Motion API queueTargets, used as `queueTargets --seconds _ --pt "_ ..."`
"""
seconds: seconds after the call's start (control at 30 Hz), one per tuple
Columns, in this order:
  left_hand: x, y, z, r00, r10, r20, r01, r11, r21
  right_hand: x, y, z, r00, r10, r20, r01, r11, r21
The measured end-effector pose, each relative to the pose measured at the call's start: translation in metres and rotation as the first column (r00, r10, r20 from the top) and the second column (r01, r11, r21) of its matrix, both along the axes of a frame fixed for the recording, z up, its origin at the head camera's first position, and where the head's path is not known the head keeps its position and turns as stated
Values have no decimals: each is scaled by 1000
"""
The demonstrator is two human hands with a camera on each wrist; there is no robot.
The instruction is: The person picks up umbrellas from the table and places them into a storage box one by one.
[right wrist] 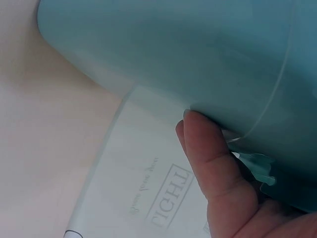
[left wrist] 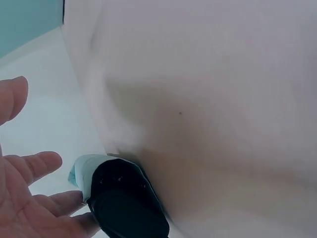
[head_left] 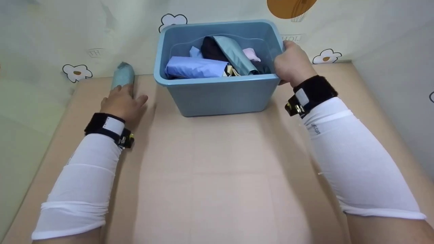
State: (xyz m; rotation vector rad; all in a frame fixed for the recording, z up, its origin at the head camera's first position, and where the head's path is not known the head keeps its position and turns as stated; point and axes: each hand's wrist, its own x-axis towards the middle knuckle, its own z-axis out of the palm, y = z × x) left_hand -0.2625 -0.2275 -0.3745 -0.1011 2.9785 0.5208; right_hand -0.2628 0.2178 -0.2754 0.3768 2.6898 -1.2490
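A light-blue plastic bin (head_left: 223, 96) stands at the back, against the wall. My right hand (head_left: 294, 63) grips its right rim, with fingers pressed to the bin wall in the right wrist view. At the back left lies a rolled teal bundle (head_left: 123, 75) that looks like a folded umbrella. My left hand (head_left: 122, 104) is at its near end, thumb spread away and fingers loosely extended. In the left wrist view, fingertips (left wrist: 74, 197) meet the bundle beside its dark end (left wrist: 129, 203). Inside the bin are a blue roll (head_left: 196, 67) and a teal-and-black roll (head_left: 234, 52).
A small pink cloth piece (head_left: 251, 54) lies among the bin's contents. The pale wall (head_left: 135, 37) with flower prints rises right behind the bin and bundle, and another wall (head_left: 390, 54) runs along the right. A beige surface (head_left: 230, 169) stretches between my forearms.
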Motion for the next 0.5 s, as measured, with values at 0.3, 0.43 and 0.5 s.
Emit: queueTargets --seconds 0.3,0.43,0.5 --pt "1 -6 -2 997 71 33 -72 997 36 -1 0 -1 1000 -1 -27 1 1000 27" --pt "0 -10 -8 994 106 37 -108 992 68 -1 -1 -1 1000 -2 -18 2 1000 30" --pt "-1 -10 -11 992 120 37 -122 990 77 -2 -1 -1 1000 -2 -10 2 1000 29"
